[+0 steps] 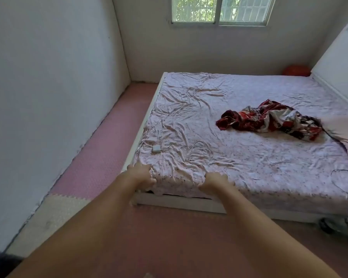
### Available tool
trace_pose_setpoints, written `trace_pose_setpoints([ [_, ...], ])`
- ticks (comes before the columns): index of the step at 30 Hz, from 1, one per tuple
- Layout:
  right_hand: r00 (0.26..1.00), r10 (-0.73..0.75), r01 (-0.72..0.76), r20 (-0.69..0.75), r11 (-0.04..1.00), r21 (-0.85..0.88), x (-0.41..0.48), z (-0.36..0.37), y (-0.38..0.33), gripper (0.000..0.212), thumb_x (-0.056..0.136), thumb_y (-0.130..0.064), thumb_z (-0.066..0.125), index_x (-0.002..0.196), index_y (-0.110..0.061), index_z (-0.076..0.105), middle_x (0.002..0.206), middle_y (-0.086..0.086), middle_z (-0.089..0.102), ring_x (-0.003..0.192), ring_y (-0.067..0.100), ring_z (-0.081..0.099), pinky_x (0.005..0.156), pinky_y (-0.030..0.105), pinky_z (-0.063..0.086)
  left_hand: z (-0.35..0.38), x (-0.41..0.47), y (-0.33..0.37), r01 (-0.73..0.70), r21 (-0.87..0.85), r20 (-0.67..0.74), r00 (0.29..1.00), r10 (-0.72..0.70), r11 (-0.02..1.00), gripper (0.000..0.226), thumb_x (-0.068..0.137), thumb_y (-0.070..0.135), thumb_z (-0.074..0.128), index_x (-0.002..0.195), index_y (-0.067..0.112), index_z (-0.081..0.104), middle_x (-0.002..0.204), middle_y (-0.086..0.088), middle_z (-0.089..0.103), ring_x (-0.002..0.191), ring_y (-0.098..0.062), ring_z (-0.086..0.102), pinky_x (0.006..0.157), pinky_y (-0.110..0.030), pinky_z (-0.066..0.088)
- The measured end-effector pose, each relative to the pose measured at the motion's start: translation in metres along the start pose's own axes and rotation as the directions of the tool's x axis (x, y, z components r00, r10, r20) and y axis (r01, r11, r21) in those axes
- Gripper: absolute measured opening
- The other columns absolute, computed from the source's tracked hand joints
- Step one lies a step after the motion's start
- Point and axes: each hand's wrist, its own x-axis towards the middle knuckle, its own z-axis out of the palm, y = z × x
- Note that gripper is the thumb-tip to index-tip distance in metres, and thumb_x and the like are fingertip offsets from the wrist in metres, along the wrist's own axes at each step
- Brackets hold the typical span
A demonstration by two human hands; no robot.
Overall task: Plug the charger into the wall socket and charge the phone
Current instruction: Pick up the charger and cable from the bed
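Note:
A small white charger block [156, 148] lies on the bed near its left front corner, with its white cable [199, 153] coiled loosely to the right of it. My left hand [141, 174] grips the pink bedsheet [229, 117] at the front left corner of the mattress. My right hand [215, 182] grips the same sheet along the front edge, a little to the right. Both hands are below the charger and apart from it. No phone and no wall socket show in this view.
A crumpled red, white and black cloth [269, 118] lies on the right half of the bed. A white headboard [338, 71] stands at right, a window [221, 10] in the far wall. Pink foam mats [100, 141] cover the floor between bed and left wall.

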Motion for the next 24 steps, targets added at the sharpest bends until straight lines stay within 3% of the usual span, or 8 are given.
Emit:
trace_pose_setpoints([
  [3, 1.000, -0.013, 0.015, 0.023, 0.998, -0.055, 0.011, -0.002, -0.004, 0.027, 0.093, -0.036, 0.048, 0.111, -0.016, 0.051, 0.136, 0.015, 0.048, 0.134, 0.041, 0.031, 0.110, 0.059, 0.025, -0.005, 0.011, -0.001, 0.018, -0.011, 0.009, 1.000, -0.018, 1.000, 0.069, 0.092, 0.052, 0.045, 0.149, 0.020, 0.022, 0.152, -0.020, 0.024, 0.139, -0.042, 0.024, 0.112, -0.050, 0.029],
  [6, 1.000, 0.010, -0.009, 0.013, 0.999, -0.042, 0.021, -0.005, -0.011, 0.017, 0.091, -0.031, 0.050, 0.100, -0.016, 0.050, 0.138, 0.018, 0.048, 0.134, 0.042, 0.032, 0.111, 0.058, 0.025, -0.015, 0.025, -0.001, -0.007, 0.003, 0.015, 1.000, 0.007, 1.000, 0.065, 0.093, 0.050, 0.044, 0.147, 0.019, 0.027, 0.150, -0.018, 0.028, 0.137, -0.039, 0.028, 0.110, -0.048, 0.031],
  [11, 0.998, 0.062, -0.063, -0.015, 0.998, -0.023, 0.033, -0.016, -0.022, 0.024, 0.091, -0.036, 0.054, 0.105, -0.017, 0.051, 0.138, 0.015, 0.047, 0.132, 0.039, 0.033, 0.108, 0.058, 0.029, -0.035, 0.058, -0.002, -0.056, 0.032, 0.010, 0.998, 0.056, 0.998, 0.067, 0.093, 0.049, 0.044, 0.149, 0.020, 0.022, 0.154, -0.018, 0.024, 0.140, -0.041, 0.022, 0.111, -0.048, 0.030],
  [14, 0.995, 0.094, -0.095, -0.028, 0.995, -0.021, 0.044, -0.023, -0.034, 0.032, 0.092, -0.035, 0.052, 0.117, -0.015, 0.052, 0.140, 0.014, 0.045, 0.135, 0.039, 0.029, 0.107, 0.059, 0.025, -0.045, 0.076, -0.007, -0.092, 0.027, -0.003, 0.996, 0.092, 0.995, 0.069, 0.092, 0.051, 0.045, 0.150, 0.022, 0.022, 0.155, -0.015, 0.022, 0.142, -0.039, 0.021, 0.110, -0.049, 0.030],
  [19, 0.989, 0.141, -0.142, -0.039, 0.990, -0.013, 0.061, -0.025, -0.058, 0.021, 0.094, -0.032, 0.048, 0.108, -0.016, 0.052, 0.140, 0.014, 0.044, 0.135, 0.038, 0.028, 0.107, 0.060, 0.022, -0.054, 0.104, -0.027, -0.132, 0.045, 0.024, 0.991, 0.131, 0.990, 0.070, 0.092, 0.052, 0.045, 0.150, 0.021, 0.021, 0.156, -0.016, 0.021, 0.141, -0.038, 0.022, 0.110, -0.048, 0.029],
  [24, 0.983, 0.179, -0.179, -0.036, 0.984, 0.016, 0.073, -0.024, -0.076, 0.023, 0.093, -0.030, 0.048, 0.111, -0.016, 0.053, 0.140, 0.014, 0.044, 0.135, 0.038, 0.028, 0.107, 0.060, 0.023, -0.058, 0.127, -0.045, -0.151, 0.054, 0.039, 0.988, 0.149, 0.987, 0.071, 0.092, 0.054, 0.044, 0.150, 0.022, 0.021, 0.156, -0.016, 0.019, 0.141, -0.038, 0.023, 0.110, -0.048, 0.029],
])
